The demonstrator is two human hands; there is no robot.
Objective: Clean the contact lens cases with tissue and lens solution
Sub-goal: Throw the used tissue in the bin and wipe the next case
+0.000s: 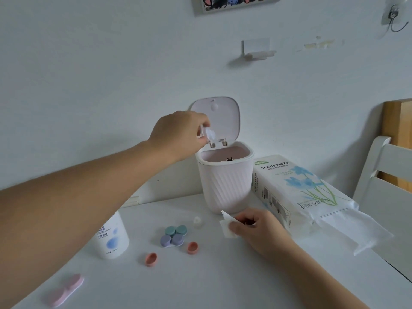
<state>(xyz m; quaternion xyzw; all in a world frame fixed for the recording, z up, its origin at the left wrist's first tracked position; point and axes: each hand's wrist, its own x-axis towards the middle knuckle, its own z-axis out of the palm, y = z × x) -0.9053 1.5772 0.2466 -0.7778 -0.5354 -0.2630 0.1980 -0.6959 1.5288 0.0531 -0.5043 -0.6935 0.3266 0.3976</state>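
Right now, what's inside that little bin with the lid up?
The bin shows only its pale pink inner wall and a small dark latch at the rim. Its bottom is hidden. The left hand holds a crumpled tissue above it.

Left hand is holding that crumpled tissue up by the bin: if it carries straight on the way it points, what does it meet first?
Most likely the raised bin lid: the left hand and its crumpled tissue sit just short of it, above the open bin's rim. Depth is hard to judge from this one view.

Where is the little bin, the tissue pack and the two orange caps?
little bin (225,186), head view, ribbed front wall.
tissue pack (296,186), head view, printed top.
orange caps (151,259), head view, left cap's rim; other (192,248).
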